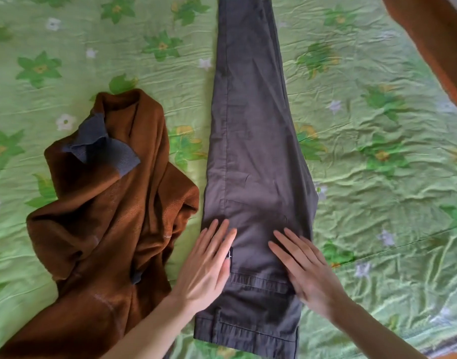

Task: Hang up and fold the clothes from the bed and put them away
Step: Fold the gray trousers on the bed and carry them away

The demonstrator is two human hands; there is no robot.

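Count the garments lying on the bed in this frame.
2 for certain: grey trousers laid lengthwise mid-bed under both flat hands, and a crumpled brown sweater on their left. Brown fabric at the top right corner may be a third; too cropped to tell.

No writing can be read anywhere. A small dark tag (229, 256) with a pale mark sits on the grey trousers (250, 141) at lower centre of the frame, too blurred to read.
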